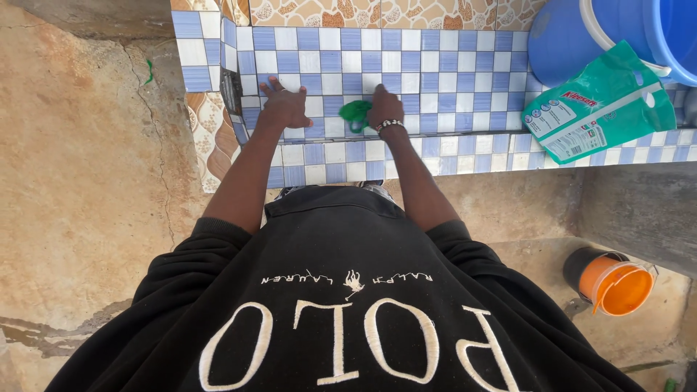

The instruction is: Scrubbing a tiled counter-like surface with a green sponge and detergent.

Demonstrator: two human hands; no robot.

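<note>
Head view, work in hand: the right hand [384,107] is clenched around a green scrubbing net [355,113] and presses it on the blue-and-white tiled ledge [435,80].
Head view, left hand: the left hand [284,106] lies flat, fingers spread, on the same tiles just left of the net, holding nothing.
Head view, progress: judged from this frame, the scrubbing is somewhere in its course; no foam or wet streaks can be made out on the tiles, so which part is already cleaned cannot be told. The tiles to the right, near the pouch, look untouched by either hand.
Head view, green pouch: a green detergent pouch [599,101] lies on the ledge's right side, leaning against the buckets; whether it is open cannot be told.
Head view, blue buckets: two blue buckets [581,36] stand at the upper right; their contents are out of view.
Head view, orange bucket: a small orange bucket [613,283] sits on the concrete floor [87,145] lower right, its inside looking empty.
</note>
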